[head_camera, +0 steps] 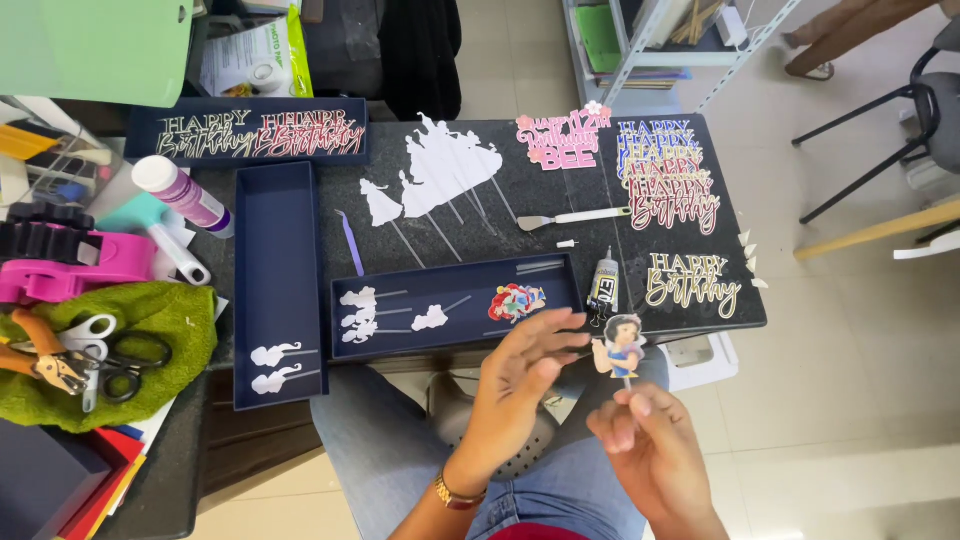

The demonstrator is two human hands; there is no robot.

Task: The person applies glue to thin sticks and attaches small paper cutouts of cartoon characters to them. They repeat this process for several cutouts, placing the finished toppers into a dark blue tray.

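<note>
Pinching the thin stick of a small princess cutout (622, 349), the right hand (650, 450) keeps the figure upright just off the near edge of the dark surface (560, 205), above the person's lap. The stick runs roughly vertical in the picture: its lower end sits between the right fingertips (632, 402) and the printed figure stands directly above them. The left hand (520, 385) lies immediately to the left of the cutout, open with its fingers spread and pointing toward the figure; its fingertips (572, 322) come close to the figure's upper edge, though whether they touch the paper cannot be told. So the cutout sits between the two hands, held by the right and nearest the left at its top left side.

Just beyond the hands, a shallow navy tray (455, 305) rests on the surface with white silhouette cutouts and one coloured figure (516, 301) inside. A small glue tube (603, 283) stands just beside the tray's right end, close to the cutout. A second, longer navy tray (277, 285) lies well to the left, and scissors (105, 360) rest on a green cloth (170, 320) farther left still.
</note>
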